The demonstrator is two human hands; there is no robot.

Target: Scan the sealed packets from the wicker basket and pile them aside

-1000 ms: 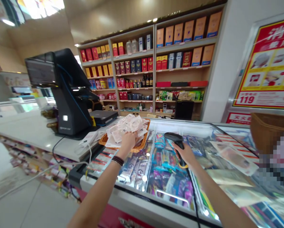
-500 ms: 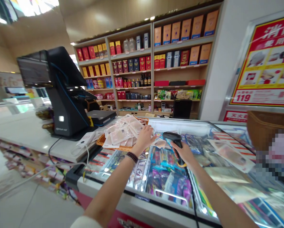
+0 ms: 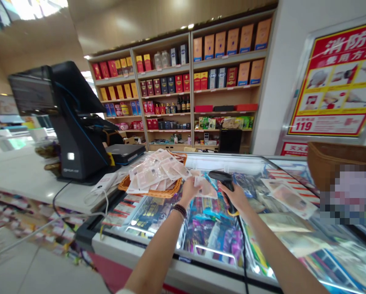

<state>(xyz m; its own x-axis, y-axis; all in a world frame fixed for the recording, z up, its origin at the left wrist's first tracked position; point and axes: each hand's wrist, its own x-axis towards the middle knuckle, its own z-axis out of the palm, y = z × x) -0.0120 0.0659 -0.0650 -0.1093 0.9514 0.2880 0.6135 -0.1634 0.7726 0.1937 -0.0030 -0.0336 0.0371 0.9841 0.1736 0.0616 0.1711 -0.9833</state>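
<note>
Left hand pinches one clear packet; right hand grips one scanner; one basket holds many packets.

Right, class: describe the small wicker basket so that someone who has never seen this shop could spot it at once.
Find the big black till on the white counter, then the glass-topped freezer to its right. At the freezer's left end sits the orange basket. Unlike the larger brown basket far right, it is heaped with flat clear packets.
</note>
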